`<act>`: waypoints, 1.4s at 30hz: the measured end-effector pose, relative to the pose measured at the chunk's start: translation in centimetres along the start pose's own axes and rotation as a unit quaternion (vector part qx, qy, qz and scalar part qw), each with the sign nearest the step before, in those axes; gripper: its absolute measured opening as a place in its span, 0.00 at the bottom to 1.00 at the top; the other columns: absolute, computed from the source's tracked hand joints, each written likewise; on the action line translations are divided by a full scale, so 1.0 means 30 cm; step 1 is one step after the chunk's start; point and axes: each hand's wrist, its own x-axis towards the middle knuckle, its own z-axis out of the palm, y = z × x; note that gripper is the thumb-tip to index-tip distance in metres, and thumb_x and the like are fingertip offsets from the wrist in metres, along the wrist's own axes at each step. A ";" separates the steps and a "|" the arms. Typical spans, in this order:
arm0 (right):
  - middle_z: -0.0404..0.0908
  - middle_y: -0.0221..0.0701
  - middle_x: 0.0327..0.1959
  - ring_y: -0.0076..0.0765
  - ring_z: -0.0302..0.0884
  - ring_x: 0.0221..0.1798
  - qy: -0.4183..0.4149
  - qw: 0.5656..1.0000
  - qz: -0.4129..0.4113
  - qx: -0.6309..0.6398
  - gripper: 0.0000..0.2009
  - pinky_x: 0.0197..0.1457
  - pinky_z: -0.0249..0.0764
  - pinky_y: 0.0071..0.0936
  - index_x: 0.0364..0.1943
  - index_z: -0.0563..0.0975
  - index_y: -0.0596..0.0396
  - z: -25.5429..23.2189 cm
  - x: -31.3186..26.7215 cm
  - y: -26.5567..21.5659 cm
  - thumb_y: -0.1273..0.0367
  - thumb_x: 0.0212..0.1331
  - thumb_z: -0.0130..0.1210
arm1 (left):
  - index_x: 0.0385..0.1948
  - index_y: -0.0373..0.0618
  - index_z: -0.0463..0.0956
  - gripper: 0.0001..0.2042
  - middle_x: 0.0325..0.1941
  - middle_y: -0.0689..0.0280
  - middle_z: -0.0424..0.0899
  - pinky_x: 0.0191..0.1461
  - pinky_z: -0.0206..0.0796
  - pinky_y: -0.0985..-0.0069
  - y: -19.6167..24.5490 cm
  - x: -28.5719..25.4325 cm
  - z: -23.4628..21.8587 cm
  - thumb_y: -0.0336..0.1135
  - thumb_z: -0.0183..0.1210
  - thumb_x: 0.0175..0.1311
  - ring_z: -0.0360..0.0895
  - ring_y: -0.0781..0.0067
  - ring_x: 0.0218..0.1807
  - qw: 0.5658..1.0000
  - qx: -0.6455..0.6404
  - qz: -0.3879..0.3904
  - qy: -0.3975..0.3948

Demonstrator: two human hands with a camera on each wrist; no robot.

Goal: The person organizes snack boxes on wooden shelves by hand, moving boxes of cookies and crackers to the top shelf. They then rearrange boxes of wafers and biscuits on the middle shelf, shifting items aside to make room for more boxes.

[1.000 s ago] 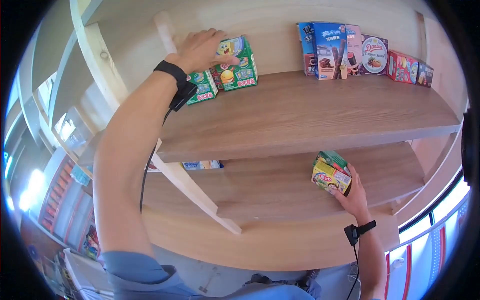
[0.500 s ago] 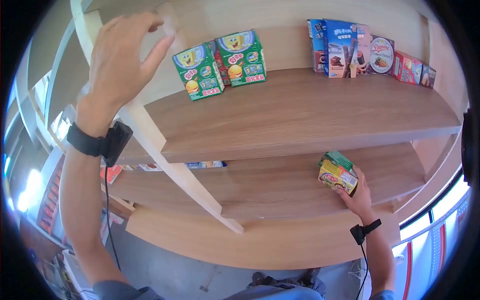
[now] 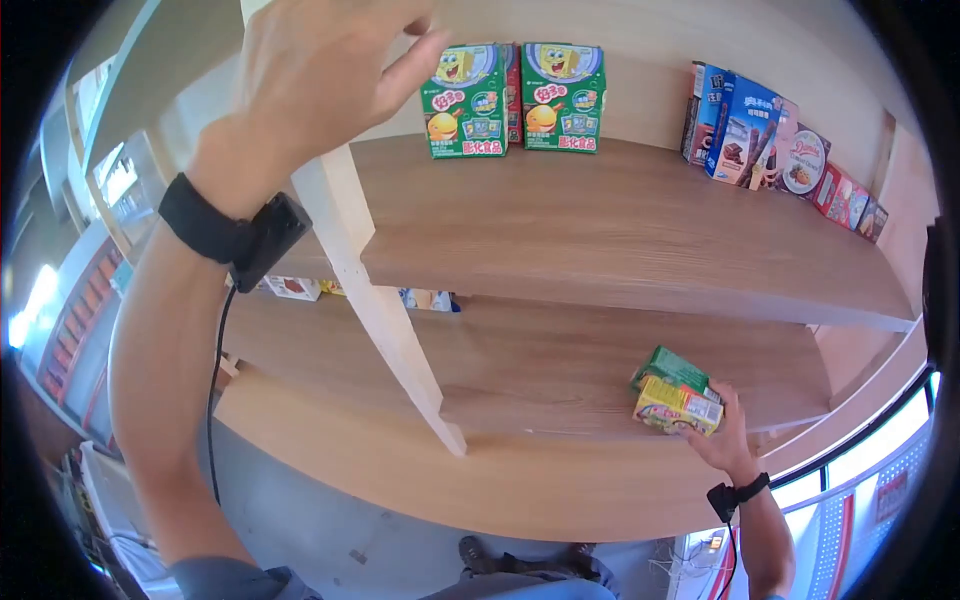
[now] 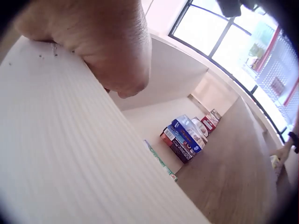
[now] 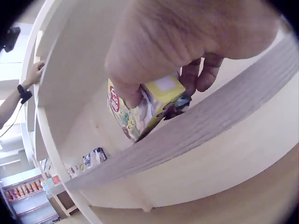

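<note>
My left hand (image 3: 320, 85) is up at the wooden upright (image 3: 345, 215) on the left and grips it; the fingertips are partly cut off by the head view's top edge. In the left wrist view, the heel of the hand lies against the pale wood. Over the lower shelf, my right hand (image 3: 728, 440) holds a yellow snack box (image 3: 678, 405), thumb on the near side and fingers at the far side. A green box (image 3: 672, 370) lies right behind the yellow one. Two green cartoon snack boxes (image 3: 563, 100) stand upright on the upper shelf, with a red box (image 3: 514, 95) between them.
Blue biscuit-stick boxes (image 3: 740, 130), a round-label cookie box (image 3: 803, 160) and small red boxes (image 3: 842, 195) stand at the upper shelf's right end. Several packs, including a blue-and-white pack (image 3: 428, 299), lie on the lower shelf behind the upright. The upper shelf's edge (image 3: 640, 305) overhangs the lower shelf.
My left hand left the green cartoon boxes, moved left, and is now at the upright. The head view has shifted. My right hand stays with the yellow box at the lower shelf.
</note>
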 end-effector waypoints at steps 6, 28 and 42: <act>0.78 0.46 0.52 0.47 0.79 0.54 -0.022 0.991 -0.100 -0.081 0.44 0.57 0.75 0.44 0.68 0.67 0.54 -0.166 0.043 -0.231 0.60 0.44 0.79 | 0.28 0.49 0.83 0.07 0.14 0.64 0.77 0.31 0.70 0.63 0.003 0.016 0.003 0.38 0.69 0.61 0.79 0.57 0.20 0.996 -0.077 -0.013 0.051; 0.76 0.43 0.66 0.34 0.77 0.66 -0.040 0.996 -0.020 0.072 0.39 0.71 0.73 0.32 0.75 0.62 0.59 -0.419 0.775 -0.722 0.63 0.63 0.68 | 0.26 0.49 0.80 0.07 0.14 0.63 0.79 0.26 0.69 0.63 -0.040 -0.007 0.031 0.38 0.68 0.60 0.77 0.56 0.17 0.996 -0.022 0.024 0.079; 0.77 0.42 0.61 0.47 0.80 0.60 -0.018 0.898 -0.214 -0.383 0.40 0.64 0.76 0.37 0.68 0.70 0.56 -0.438 1.055 -0.615 0.55 0.54 0.76 | 0.29 0.48 0.79 0.07 0.15 0.62 0.78 0.26 0.68 0.59 -0.026 -0.011 0.019 0.38 0.67 0.60 0.76 0.53 0.18 0.993 -0.040 -0.001 0.111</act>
